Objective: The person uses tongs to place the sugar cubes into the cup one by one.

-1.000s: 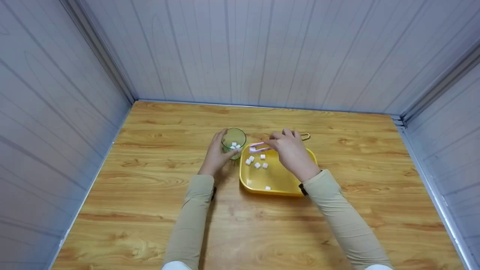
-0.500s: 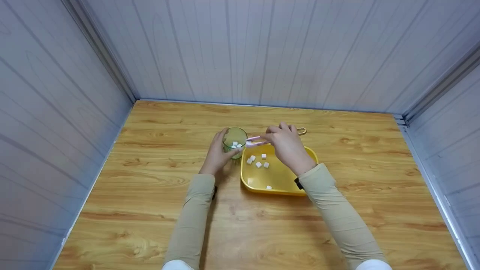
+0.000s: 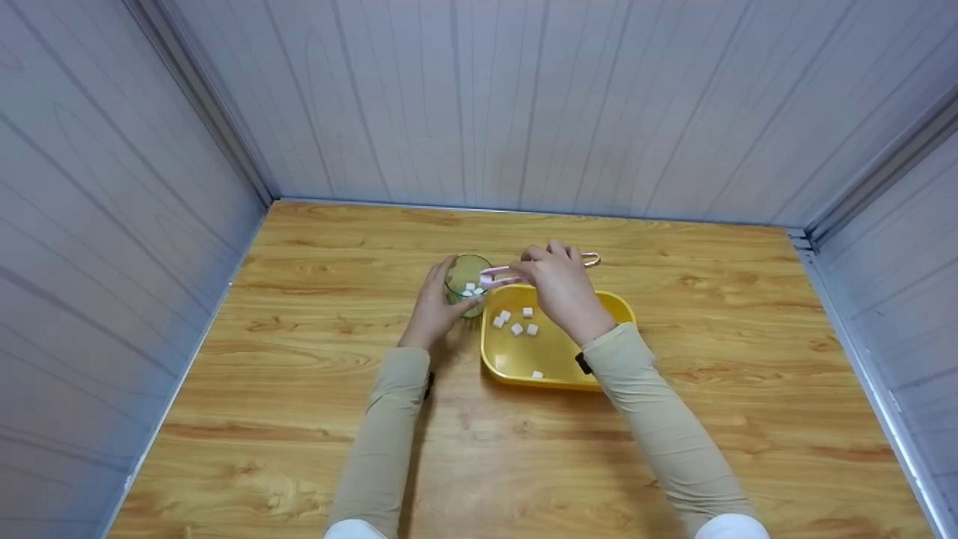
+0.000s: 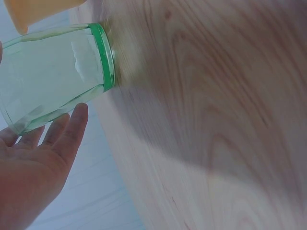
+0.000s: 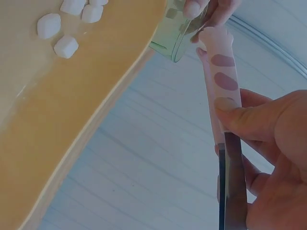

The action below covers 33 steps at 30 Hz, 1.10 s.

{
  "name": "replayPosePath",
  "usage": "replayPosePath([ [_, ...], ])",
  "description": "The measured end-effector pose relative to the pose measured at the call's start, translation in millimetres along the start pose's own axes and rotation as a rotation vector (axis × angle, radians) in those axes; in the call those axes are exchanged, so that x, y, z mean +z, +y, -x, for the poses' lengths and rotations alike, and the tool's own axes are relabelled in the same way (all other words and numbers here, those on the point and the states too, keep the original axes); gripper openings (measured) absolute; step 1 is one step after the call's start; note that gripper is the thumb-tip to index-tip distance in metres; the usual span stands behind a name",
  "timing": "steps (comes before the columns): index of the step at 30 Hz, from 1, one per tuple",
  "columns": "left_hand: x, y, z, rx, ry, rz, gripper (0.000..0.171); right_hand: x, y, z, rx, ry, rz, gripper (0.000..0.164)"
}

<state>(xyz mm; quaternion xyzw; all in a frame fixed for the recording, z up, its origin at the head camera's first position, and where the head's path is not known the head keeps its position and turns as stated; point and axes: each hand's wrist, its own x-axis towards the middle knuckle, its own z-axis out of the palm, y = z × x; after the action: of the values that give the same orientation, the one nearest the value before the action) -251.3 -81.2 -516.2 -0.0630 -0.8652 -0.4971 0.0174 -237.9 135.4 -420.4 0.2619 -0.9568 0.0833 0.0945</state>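
Observation:
My left hand (image 3: 436,305) grips a green-tinted drinking glass (image 3: 470,268), thumb on the near side and fingers round the left. Several white cubes (image 3: 469,287) lie inside. In the left wrist view the fingers rest along the glass (image 4: 55,72), whose base meets the table. My right hand (image 3: 563,288) pinches pink-ended tongs (image 3: 503,283) with metal arms, seen close in the right wrist view, where the thumb presses the tongs (image 5: 223,79). Their tips overlap the glass rim from the right; a pale lump shows there, but I cannot tell whether it is a cube.
A yellow tray (image 3: 561,355) stands right of the glass, under the right forearm. Several white cubes (image 3: 516,329) lie in its left part, with another by the front wall (image 3: 537,374). Panelled walls (image 3: 494,105) enclose the wooden table (image 3: 299,374) at back and sides.
The right hand has carried the tongs left and a little away from me, from over the tray to the glass rim. The left hand and glass have stayed nearly still.

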Motion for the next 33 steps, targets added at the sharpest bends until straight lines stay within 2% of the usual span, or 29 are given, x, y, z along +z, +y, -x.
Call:
replayPosePath([
  [8, 1.5, 0.7, -0.7, -0.016, 0.001, 0.004, 0.086, 6, -2, -4, -0.006, 0.012, -0.009, 0.027],
  [18, 1.1, -1.8, 0.0, 0.032, -0.001, 0.028, 0.086, 11, -5, -6, 0.0, -0.007, -0.005, 0.032],
  [33, 0.6, -1.9, -0.5, 0.014, 0.007, 0.029, 0.085, 17, -7, -8, 0.012, -0.025, -0.027, 0.035],
])
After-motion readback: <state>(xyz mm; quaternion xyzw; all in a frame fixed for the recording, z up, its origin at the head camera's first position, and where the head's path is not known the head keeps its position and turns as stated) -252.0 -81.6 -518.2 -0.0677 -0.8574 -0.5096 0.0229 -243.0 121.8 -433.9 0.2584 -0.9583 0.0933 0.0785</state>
